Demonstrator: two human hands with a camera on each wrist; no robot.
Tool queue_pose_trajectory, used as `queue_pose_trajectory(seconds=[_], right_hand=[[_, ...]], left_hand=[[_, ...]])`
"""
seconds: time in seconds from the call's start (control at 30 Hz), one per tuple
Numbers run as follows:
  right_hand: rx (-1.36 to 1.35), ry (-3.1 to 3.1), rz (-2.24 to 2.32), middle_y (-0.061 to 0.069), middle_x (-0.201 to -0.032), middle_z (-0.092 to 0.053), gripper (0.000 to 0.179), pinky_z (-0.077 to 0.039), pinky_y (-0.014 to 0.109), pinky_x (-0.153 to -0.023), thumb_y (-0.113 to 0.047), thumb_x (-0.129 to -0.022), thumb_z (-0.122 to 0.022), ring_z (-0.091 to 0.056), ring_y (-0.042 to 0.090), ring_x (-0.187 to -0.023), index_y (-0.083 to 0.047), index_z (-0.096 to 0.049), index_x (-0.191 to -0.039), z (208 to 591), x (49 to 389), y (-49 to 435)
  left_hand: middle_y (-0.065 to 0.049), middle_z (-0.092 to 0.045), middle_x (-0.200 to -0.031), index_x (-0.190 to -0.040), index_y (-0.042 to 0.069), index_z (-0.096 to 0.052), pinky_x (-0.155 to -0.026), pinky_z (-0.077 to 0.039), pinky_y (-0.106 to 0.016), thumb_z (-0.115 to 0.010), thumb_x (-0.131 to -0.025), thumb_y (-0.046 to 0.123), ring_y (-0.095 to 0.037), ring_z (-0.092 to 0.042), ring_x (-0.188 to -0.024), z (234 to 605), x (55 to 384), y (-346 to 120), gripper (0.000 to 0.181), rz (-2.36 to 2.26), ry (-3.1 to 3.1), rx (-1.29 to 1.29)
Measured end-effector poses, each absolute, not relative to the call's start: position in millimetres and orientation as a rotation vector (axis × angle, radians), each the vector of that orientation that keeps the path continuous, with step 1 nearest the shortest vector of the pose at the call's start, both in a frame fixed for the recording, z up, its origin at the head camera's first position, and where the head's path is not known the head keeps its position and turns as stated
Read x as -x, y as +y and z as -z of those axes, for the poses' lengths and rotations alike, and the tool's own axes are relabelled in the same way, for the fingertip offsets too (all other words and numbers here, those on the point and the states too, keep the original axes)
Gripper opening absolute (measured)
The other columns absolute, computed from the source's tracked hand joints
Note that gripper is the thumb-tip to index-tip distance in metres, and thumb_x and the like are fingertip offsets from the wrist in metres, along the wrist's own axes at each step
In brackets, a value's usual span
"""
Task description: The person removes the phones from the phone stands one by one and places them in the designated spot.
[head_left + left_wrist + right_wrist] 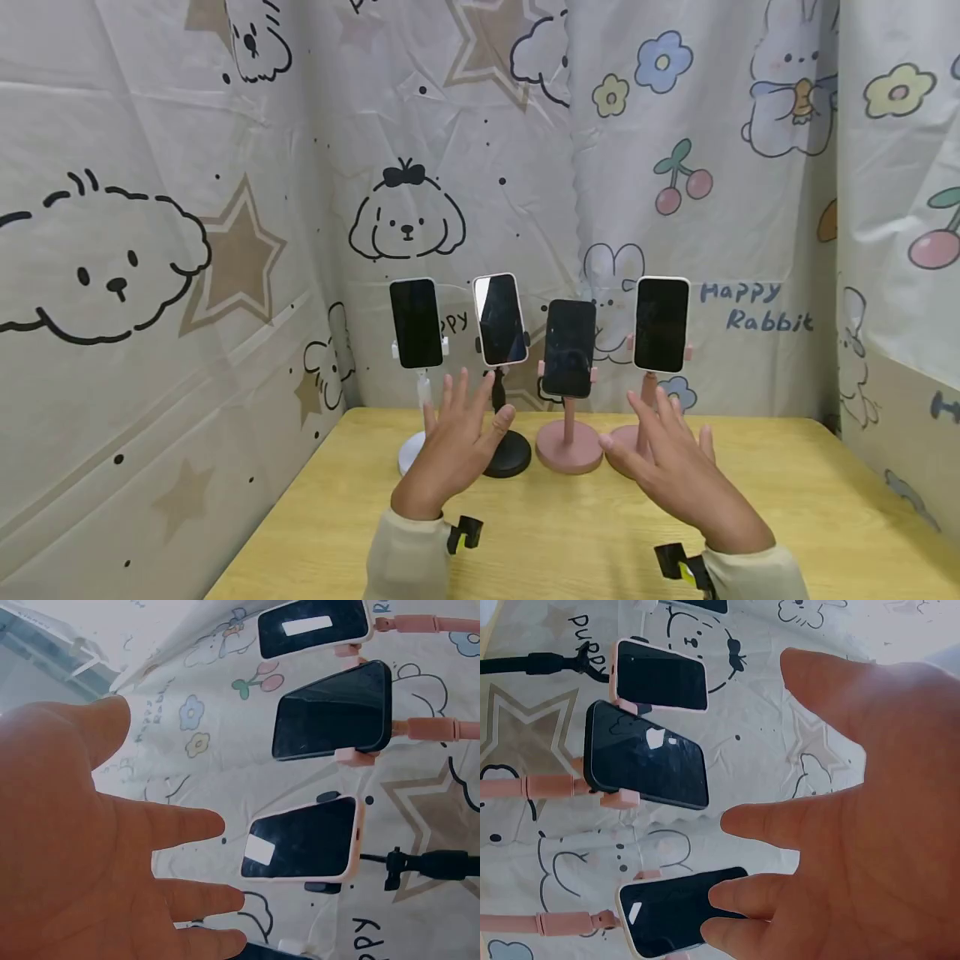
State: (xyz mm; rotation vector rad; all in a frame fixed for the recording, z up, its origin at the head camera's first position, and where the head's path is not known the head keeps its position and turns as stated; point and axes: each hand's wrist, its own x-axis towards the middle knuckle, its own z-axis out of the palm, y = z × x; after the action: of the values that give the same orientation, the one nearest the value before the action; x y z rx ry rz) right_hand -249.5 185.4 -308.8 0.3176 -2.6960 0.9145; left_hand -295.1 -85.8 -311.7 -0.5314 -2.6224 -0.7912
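Note:
Both hands are raised in front of a row of phones on stands, fingers spread and holding nothing. My left hand is nearest the white-framed phone on a black stand and the dark phone on a white stand. My right hand is in front of the white-edged phone on a pink stand, whose base it partly hides. Between the hands, a black phone sits in another pink stand. All screens look dark, with reflections.
The stands are near the back of a yellow wood-grain table. Behind and beside it hangs a pale curtain printed with dogs, stars, flowers and rabbits. A small black clip is at the left cuff, another black clip at the right.

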Motion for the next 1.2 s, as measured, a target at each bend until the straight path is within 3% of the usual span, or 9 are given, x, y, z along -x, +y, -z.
queue_pose_trajectory(seconds=[0.27, 0.47, 0.53, 0.6, 0.7, 0.77, 0.87, 1.07, 1.2], right_hand=[[-0.384, -2.657, -0.889, 0.030, -0.156, -0.006, 0.084, 0.012, 0.077, -0.097, -0.059, -0.092, -0.052, -0.002, 0.054, -0.140, -0.005, -0.028, -0.151, 311.0, 255.3, 171.9], [-0.439, -2.585, -0.891, 0.027, -0.156, -0.014, 0.080, 0.009, 0.073, -0.103, -0.055, -0.093, -0.053, -0.006, 0.049, -0.142, -0.003, -0.030, -0.149, 310.0, 259.8, 160.5], [-0.476, -2.540, -0.903, 0.025, -0.156, -0.018, 0.077, 0.005, 0.073, -0.104, -0.052, -0.094, -0.055, -0.011, 0.046, -0.143, -0.003, -0.032, -0.148, 309.1, 261.5, 155.4], [-0.519, -2.482, -0.925, 0.023, -0.155, -0.022, 0.074, -0.007, 0.071, -0.106, -0.048, -0.094, -0.057, -0.018, 0.044, -0.142, -0.002, -0.035, -0.147, 310.2, 263.7, 148.6], [-0.578, -2.408, -0.988, 0.019, -0.154, -0.030, 0.070, -0.022, 0.068, -0.105, -0.045, -0.093, -0.060, -0.028, 0.041, -0.140, -0.004, -0.037, -0.146, 315.4, 268.6, 133.2], [-0.609, -2.376, -1.075, 0.014, -0.152, -0.034, 0.069, -0.030, 0.065, -0.103, -0.045, -0.093, -0.061, -0.033, 0.038, -0.138, -0.008, -0.038, -0.146, 320.8, 273.6, 120.3], [-0.671, -2.335, -1.260, 0.011, -0.151, -0.037, 0.068, -0.032, 0.061, -0.104, -0.043, -0.093, -0.062, -0.036, 0.034, -0.137, -0.013, -0.037, -0.148, 329.2, 285.1, 99.0], [-0.800, -2.247, -1.655, 0.007, -0.153, -0.034, 0.065, -0.032, 0.051, -0.108, -0.038, -0.095, -0.061, -0.033, 0.026, -0.140, -0.014, -0.033, -0.149, 336.5, 316.9, 54.2], [-0.798, -2.256, -1.787, 0.005, -0.155, -0.030, 0.069, -0.031, 0.052, -0.109, -0.042, -0.094, -0.060, -0.032, 0.025, -0.141, -0.018, -0.029, -0.151, 336.6, 340.7, 26.9]], left_hand=[[-0.015, -0.006, -0.160, -0.154, 0.018, -0.022, -0.110, 0.003, -0.066, -0.031, -0.099, 0.058, -0.034, 0.003, -0.147, 304.0, 298.6, -105.1, 0.069, 0.896, -2.563, 0.505], [-0.017, -0.024, -0.156, -0.151, 0.014, -0.030, -0.107, -0.022, -0.066, -0.033, -0.100, 0.056, -0.040, -0.026, -0.141, 297.5, 308.8, -136.0, 0.066, 1.011, -2.410, 0.412], [-0.016, -0.036, -0.150, -0.147, 0.014, -0.037, -0.104, -0.032, -0.062, -0.035, -0.101, 0.054, -0.037, -0.038, -0.135, 297.2, 313.3, -147.7, 0.062, 1.077, -2.321, 0.367], [-0.015, -0.046, -0.143, -0.143, 0.013, -0.042, -0.102, -0.038, -0.057, -0.036, -0.102, 0.050, -0.034, -0.047, -0.128, 299.6, 318.1, -158.1, 0.056, 1.152, -2.229, 0.308], [-0.014, -0.055, -0.133, -0.138, 0.012, -0.046, -0.099, -0.042, -0.053, -0.035, -0.103, 0.046, -0.032, -0.053, -0.121, 308.8, 327.7, -170.0, 0.050, 1.273, -2.108, 0.192], [-0.015, -0.056, -0.132, -0.139, 0.011, -0.044, -0.099, -0.042, -0.053, -0.033, -0.103, 0.046, -0.032, -0.053, -0.121, 316.1, 333.6, -175.3, 0.051, 1.370, -2.048, 0.133], [-0.015, -0.052, -0.136, -0.144, 0.014, -0.038, -0.102, -0.040, -0.052, -0.029, -0.103, 0.049, -0.030, -0.049, -0.126, 325.6, 341.5, -179.9, 0.054, 1.515, -1.984, 0.111], [-0.013, -0.031, -0.153, -0.152, 0.019, -0.026, -0.110, -0.027, -0.053, -0.023, -0.104, 0.050, -0.031, -0.031, -0.139, 332.5, 354.0, -183.9, 0.057, 1.704, -1.935, 0.185], [-0.010, -0.025, -0.156, -0.154, 0.024, -0.021, -0.112, -0.022, -0.054, -0.020, -0.102, 0.055, -0.029, -0.024, -0.143, 334.7, 363.9, -188.6, 0.060, 1.768, -1.958, 0.182]])
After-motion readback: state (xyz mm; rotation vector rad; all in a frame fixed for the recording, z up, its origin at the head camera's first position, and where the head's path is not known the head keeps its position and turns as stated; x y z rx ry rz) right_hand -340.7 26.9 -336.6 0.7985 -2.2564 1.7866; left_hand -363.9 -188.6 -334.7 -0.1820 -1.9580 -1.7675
